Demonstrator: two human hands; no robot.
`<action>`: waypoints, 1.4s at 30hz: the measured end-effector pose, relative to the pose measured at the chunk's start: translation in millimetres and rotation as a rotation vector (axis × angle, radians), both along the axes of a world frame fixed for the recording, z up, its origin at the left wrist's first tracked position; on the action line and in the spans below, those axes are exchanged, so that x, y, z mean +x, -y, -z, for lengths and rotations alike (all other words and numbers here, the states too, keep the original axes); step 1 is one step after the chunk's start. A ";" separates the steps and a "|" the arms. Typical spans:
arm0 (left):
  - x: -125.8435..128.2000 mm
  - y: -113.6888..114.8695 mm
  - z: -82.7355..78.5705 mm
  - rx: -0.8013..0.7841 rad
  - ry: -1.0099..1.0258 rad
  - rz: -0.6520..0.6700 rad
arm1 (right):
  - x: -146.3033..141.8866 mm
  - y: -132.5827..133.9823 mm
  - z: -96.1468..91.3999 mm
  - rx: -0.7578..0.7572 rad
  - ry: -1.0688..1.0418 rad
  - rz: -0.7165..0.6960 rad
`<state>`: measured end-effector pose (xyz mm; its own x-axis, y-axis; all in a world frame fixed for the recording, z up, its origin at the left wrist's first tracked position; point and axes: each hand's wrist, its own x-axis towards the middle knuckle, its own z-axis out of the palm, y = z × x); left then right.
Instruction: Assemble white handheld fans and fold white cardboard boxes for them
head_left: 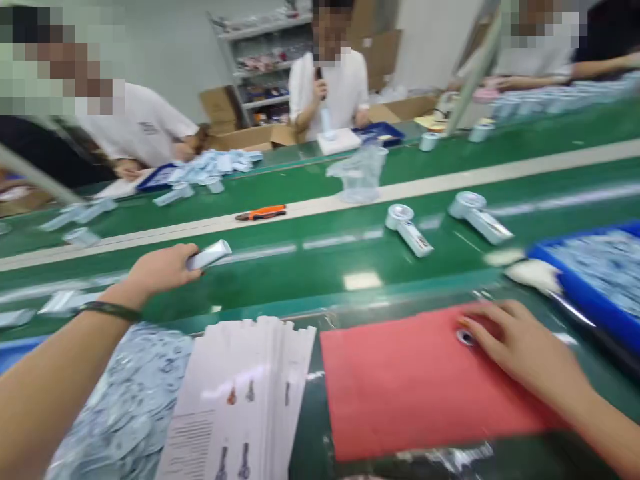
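Note:
My left hand [163, 269] reaches out over the green conveyor belt [300, 267], its fingers closed round a small pale device [210, 255] whose end sticks out to the right. My right hand [515, 343] rests on the right part of a red mat [410, 383], with its fingers bent over a small round metal piece [465, 337] that they touch. A stack of printed white leaflets [240, 393] lies left of the mat. Below my left forearm sits a heap of clear-wrapped small parts [125, 407].
Two more pale devices [407, 227] [477, 213] lie on the belt. An orange-handled tool [263, 213] lies on the white strip. A blue bin [595, 273] of parts stands at right. Several people work across the line among cardboard boxes and shelves.

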<state>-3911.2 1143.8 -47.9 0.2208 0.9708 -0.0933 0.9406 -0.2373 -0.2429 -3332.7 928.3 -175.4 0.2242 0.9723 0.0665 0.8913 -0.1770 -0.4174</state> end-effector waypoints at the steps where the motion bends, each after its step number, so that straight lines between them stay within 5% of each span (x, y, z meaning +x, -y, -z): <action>1: 28.8 1.1 -1.7 0.030 0.026 0.078 | 3.4 3.9 -3.8 -0.024 -0.041 -0.045; 5: 172.3 53.2 2.1 0.162 0.169 0.453 | 19.2 9.1 -12.0 -0.025 -0.126 -0.336; 8: 267.2 114.9 23.1 0.092 0.274 0.739 | 22.5 13.0 -13.0 0.037 -0.091 -0.344; 12: 326.5 162.7 65.4 0.028 0.279 0.814 | 12.2 22.0 -21.8 0.157 -0.191 -0.229; 16: 323.2 172.5 85.5 -0.073 0.473 0.736 | -14.3 30.9 -33.3 0.179 -0.285 -0.337; 22: 314.1 174.1 83.3 -0.149 0.757 0.726 | -55.0 29.9 -31.9 0.122 -0.044 -0.460; 27: 319.5 176.9 87.4 -0.167 0.814 0.678 | -50.7 26.5 -25.6 0.146 -0.221 -0.409; 32: 318.6 185.6 84.1 -0.159 0.843 0.714 | -43.4 24.8 -13.4 0.003 -0.530 -0.372; 37: 314.2 201.7 77.3 -0.176 0.742 0.702 | -41.5 32.9 -18.4 -0.095 -0.351 -0.580; 42: 314.9 220.6 82.7 -0.151 0.751 0.614 | -43.7 40.1 -21.9 -0.108 -0.369 -0.606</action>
<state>-3596.2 923.2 -130.6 0.7358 0.6570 0.1643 0.5410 -0.7162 0.4409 -3376.4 888.2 -153.5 -0.3682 0.9296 -0.0127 0.6498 0.2476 -0.7186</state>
